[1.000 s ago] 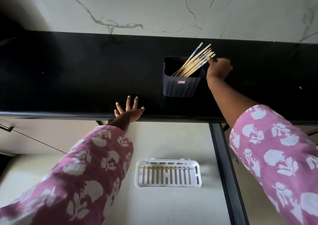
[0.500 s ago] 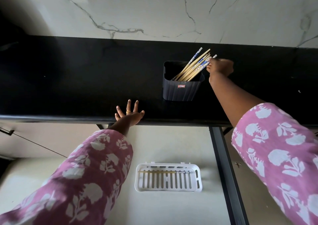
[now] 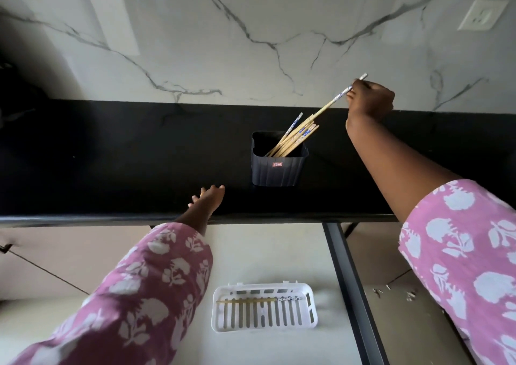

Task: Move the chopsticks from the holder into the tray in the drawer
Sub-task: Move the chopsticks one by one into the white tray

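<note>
A dark ribbed holder [image 3: 276, 169] stands on the black counter with several wooden chopsticks [image 3: 293, 138] leaning to its right. My right hand [image 3: 370, 102] pinches the patterned top end of one chopstick [image 3: 332, 103], which is drawn up and right, its lower end still among the others. My left hand [image 3: 208, 197] rests flat on the counter near its front edge, fingers apart, holding nothing. Below, a white slotted tray [image 3: 265, 322] lies in the open drawer with one chopstick [image 3: 251, 300] lying across it.
The black counter [image 3: 111, 155] runs the full width under a marble wall with a socket [image 3: 481, 15] at the top right. The drawer's dark side rail [image 3: 351, 286] runs down on the right of the tray. The drawer floor [image 3: 265, 253] is pale.
My right hand has risen up and to the right, pulling one chopstick partly out of the holder. My left hand stayed on the counter edge.
</note>
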`<state>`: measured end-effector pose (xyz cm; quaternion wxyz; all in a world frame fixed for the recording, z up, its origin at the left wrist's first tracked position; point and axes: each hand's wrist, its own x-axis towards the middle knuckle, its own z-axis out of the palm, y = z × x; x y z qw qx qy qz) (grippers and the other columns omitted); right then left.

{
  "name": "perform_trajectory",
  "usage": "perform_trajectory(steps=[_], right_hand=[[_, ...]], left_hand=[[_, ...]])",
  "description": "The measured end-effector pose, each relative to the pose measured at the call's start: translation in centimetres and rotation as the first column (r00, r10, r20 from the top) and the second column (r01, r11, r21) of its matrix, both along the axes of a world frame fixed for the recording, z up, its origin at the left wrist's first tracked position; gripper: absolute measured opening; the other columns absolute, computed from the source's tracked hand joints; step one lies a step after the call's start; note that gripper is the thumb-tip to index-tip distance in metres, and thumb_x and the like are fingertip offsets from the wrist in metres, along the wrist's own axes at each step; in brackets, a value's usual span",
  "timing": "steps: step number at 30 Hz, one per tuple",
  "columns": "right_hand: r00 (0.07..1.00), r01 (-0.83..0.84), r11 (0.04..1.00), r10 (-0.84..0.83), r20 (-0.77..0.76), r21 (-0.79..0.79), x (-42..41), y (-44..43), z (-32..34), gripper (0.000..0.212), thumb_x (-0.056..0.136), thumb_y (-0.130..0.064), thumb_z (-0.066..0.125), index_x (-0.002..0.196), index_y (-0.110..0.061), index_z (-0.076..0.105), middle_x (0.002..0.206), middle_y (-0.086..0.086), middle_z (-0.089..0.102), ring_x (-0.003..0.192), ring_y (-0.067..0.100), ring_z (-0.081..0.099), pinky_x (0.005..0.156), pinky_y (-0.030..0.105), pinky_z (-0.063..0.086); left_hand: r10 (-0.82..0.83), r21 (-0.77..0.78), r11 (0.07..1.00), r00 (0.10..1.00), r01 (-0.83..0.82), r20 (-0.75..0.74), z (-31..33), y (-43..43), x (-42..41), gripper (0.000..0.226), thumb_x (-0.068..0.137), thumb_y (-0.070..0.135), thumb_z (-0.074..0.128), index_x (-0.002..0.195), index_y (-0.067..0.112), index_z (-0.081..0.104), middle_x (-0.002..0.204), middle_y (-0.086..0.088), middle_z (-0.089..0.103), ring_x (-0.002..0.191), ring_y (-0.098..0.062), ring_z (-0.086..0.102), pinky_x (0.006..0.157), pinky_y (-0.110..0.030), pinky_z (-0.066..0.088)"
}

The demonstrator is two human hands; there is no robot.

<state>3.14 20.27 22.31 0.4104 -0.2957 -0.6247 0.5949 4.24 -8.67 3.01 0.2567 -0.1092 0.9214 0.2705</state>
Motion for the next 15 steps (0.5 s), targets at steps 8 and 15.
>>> perform_trajectory(steps=[8, 15], right_hand=[[0.979, -0.084, 0.848, -0.029, -0.204, -0.524, 4.9, -2.8, -0.3, 0.011, 0.079, -0.001, 0.063, 0.069, 0.002, 0.066, 0.056, 0.005, 0.060, 0.040, 0.004, 0.058, 0.047, 0.016, 0.053], [0.971, -0.213, 0.461, 0.000, -0.240, -0.862, 9.1, -5.2, -4.8, 0.026, 0.087, -0.006, 0.065, 0.063, -0.005, 0.055, 0.062, 0.004, 0.058, 0.052, 0.009, 0.057, 0.049, 0.016, 0.054]], left_hand=[[0.226, 0.655, 0.755, 0.951, -0.035, -0.210, 9.0, 6.1, 0.7, 0.050, 0.100, 0.037, 0.035, 0.140, 0.007, 0.041, 0.145, -0.013, 0.042, 0.134, -0.028, 0.038, 0.108, -0.035, 0.029], [0.455, 0.931, 0.351, 0.851, 0.099, -0.262, 13.5, 8.2, 2.5, 0.042, 0.098, 0.032, 0.044, 0.129, 0.004, 0.049, 0.119, -0.012, 0.061, 0.113, -0.021, 0.057, 0.108, -0.036, 0.036]])
